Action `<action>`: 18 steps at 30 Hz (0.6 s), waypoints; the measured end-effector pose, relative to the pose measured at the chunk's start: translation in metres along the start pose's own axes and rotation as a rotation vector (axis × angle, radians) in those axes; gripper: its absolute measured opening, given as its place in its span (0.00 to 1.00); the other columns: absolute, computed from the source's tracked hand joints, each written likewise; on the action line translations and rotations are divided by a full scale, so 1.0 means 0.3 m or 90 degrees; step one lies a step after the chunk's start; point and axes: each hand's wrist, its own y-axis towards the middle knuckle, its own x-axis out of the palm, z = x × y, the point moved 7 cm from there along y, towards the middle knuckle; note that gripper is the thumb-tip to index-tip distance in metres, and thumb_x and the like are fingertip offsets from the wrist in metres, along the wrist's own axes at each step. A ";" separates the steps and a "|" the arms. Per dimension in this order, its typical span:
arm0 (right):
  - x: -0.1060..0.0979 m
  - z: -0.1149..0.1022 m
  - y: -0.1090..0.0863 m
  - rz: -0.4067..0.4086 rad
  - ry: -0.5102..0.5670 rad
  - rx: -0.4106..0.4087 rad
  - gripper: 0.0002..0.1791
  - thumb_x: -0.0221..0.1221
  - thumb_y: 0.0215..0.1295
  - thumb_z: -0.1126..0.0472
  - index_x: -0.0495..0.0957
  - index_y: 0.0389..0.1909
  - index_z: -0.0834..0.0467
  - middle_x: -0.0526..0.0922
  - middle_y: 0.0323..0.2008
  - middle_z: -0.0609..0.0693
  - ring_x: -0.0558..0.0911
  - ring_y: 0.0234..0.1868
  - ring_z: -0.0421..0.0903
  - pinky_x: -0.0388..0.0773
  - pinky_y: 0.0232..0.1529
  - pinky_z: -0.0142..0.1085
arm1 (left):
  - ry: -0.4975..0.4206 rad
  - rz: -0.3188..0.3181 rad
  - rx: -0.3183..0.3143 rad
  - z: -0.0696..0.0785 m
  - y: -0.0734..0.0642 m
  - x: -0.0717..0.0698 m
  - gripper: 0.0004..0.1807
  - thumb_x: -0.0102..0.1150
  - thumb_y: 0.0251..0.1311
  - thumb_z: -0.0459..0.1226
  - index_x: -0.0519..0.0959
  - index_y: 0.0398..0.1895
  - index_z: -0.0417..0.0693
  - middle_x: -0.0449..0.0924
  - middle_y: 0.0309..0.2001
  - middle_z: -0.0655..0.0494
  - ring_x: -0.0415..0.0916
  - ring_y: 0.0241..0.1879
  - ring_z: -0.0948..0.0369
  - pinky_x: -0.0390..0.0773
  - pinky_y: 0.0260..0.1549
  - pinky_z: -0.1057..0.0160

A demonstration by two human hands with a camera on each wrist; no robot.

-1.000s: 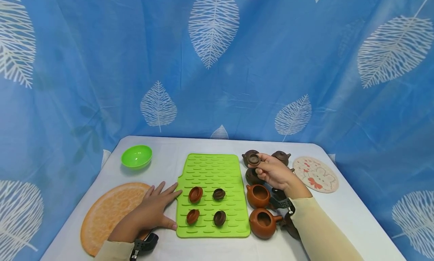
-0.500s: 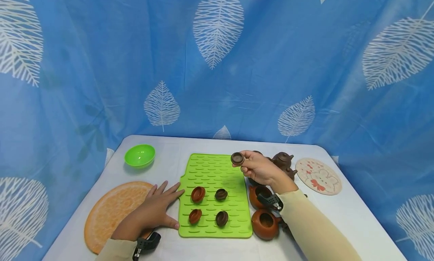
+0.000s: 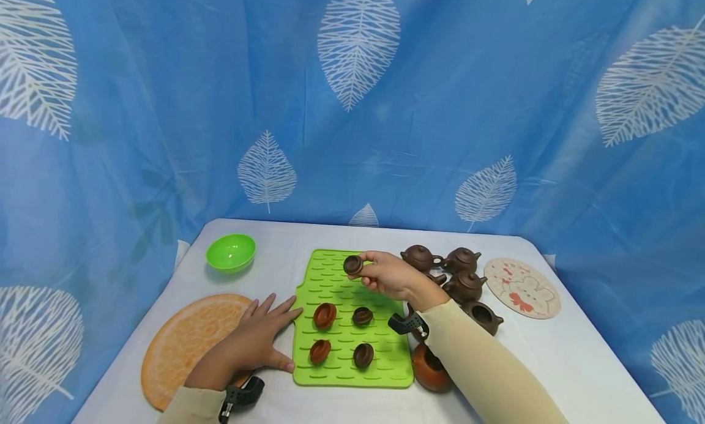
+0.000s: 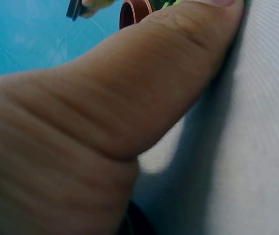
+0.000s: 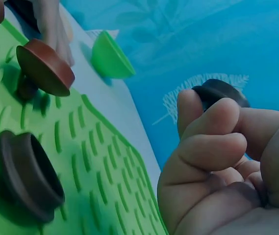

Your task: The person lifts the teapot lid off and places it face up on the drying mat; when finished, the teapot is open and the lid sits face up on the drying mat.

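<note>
My right hand [image 3: 391, 276] pinches a dark brown teapot lid [image 3: 353, 265] between thumb and fingers, over the far part of the green mat [image 3: 330, 277]. In the right wrist view the same dark lid [image 5: 222, 92] shows at the fingertips. My left hand [image 3: 250, 344] lies spread, its fingertips at the mat's left edge and its palm partly over a round orange mat. Two reddish lids, one of them the upper lid [image 3: 325, 316], and two dark lids, one the lower lid [image 3: 363, 355], lie upturned on the green mat.
Several dark teapots [image 3: 420, 258] and a reddish teapot [image 3: 429, 369] stand right of the green mat, partly hidden by my right forearm. A round rabbit-print mat [image 3: 523, 288] lies far right. At the back left is a green bowl [image 3: 231, 253], with the orange mat [image 3: 187, 344] nearer.
My right hand has moved left from above the teapots to over the green mat, carrying the dark lid. My left hand has stayed at the mat's edge.
</note>
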 end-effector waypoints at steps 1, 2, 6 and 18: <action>0.007 0.000 0.010 0.004 -0.007 0.006 0.13 0.52 0.82 0.64 0.71 0.61 0.60 0.83 0.55 0.64 0.73 0.26 0.36 0.71 0.26 0.27 | -0.001 0.001 -0.002 0.000 0.000 0.000 0.69 0.74 0.29 0.74 0.65 0.81 0.61 0.52 0.84 0.55 0.37 0.84 0.36 0.32 0.76 0.29; 0.016 -0.001 0.020 0.004 -0.013 0.009 0.14 0.52 0.82 0.64 0.71 0.62 0.61 0.82 0.56 0.65 0.73 0.26 0.36 0.71 0.26 0.28 | -0.002 0.001 -0.004 0.000 -0.001 0.000 0.69 0.75 0.28 0.73 0.65 0.81 0.61 0.52 0.84 0.55 0.37 0.84 0.37 0.32 0.76 0.29; 0.051 0.005 0.061 0.009 -0.032 0.024 0.15 0.52 0.82 0.63 0.72 0.64 0.60 0.84 0.56 0.64 0.73 0.26 0.37 0.70 0.27 0.30 | -0.007 0.000 -0.009 0.002 -0.007 0.002 0.69 0.75 0.28 0.73 0.65 0.81 0.61 0.52 0.84 0.55 0.37 0.84 0.37 0.31 0.76 0.30; 0.075 0.078 0.122 0.081 -0.089 0.025 0.13 0.55 0.80 0.63 0.75 0.59 0.62 0.89 0.46 0.59 0.73 0.26 0.41 0.70 0.29 0.35 | 0.003 0.006 0.004 0.002 0.002 0.002 0.68 0.75 0.30 0.74 0.65 0.81 0.61 0.52 0.84 0.55 0.37 0.84 0.36 0.33 0.76 0.29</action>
